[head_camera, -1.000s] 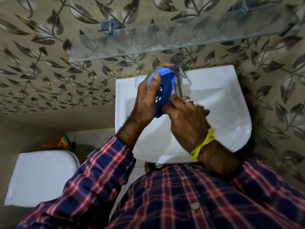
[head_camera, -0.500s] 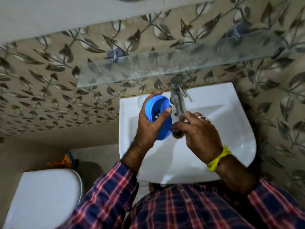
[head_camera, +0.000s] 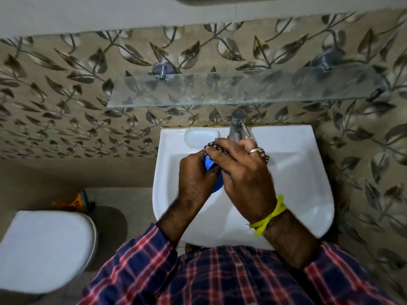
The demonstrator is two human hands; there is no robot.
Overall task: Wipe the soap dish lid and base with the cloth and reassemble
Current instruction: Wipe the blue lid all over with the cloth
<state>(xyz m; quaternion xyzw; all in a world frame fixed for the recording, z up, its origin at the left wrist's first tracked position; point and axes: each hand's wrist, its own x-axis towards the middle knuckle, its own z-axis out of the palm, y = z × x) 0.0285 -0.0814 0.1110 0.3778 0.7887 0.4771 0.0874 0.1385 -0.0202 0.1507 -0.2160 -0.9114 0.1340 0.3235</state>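
Blue soap dish piece (head_camera: 209,165) is held between both hands over the white sink (head_camera: 308,172) basin, mostly hidden; only a blue sliver shows at top and a curved edge low down, so lid or base cannot be told. Left hand (head_camera: 195,172) has fingers curled round its left side, gripping it. Right hand (head_camera: 244,170) lies over the piece with a dark checked cloth (head_camera: 217,147) under the fingers, fingers bent, pressing cloth against the piece; ring on one finger, yellow thread (head_camera: 269,214) at wrist. Metal tap (head_camera: 237,126) just behind the hands. Glass shelf (head_camera: 231,91) on the leaf-pattern wall above. White toilet lid (head_camera: 44,249) lower left. Plaid sleeves (head_camera: 136,256) at bottom.
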